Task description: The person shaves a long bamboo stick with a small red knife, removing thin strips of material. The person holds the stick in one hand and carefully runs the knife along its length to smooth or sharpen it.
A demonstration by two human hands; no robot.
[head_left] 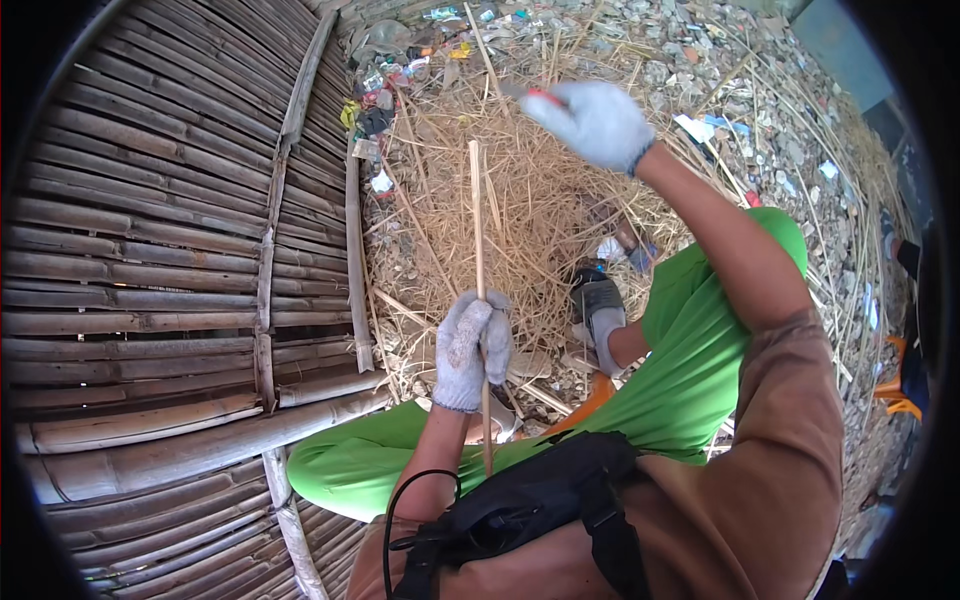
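Observation:
My left hand (470,348), in a whitish work glove, is closed around a thin bamboo stick (477,215). The stick stands lengthwise in front of me, its pale end pointing away and its lower end reaching my lap. Farther out and to the right, my gloved right hand (596,124) is raised, closed on a knife (543,97) with a red handle. Its dark blade points left and is smeared by motion. Knife and stick are apart. Straw-coloured shavings (440,215) lie heaped on the ground beneath both hands.
A bamboo-slat wall (150,230) runs along my left side. Litter and rubble (700,60) cover the ground at the back and right. My green-clad knees flank the work area, with my shod foot (598,300) among the shavings. Part of an orange seat (590,400) shows beneath me.

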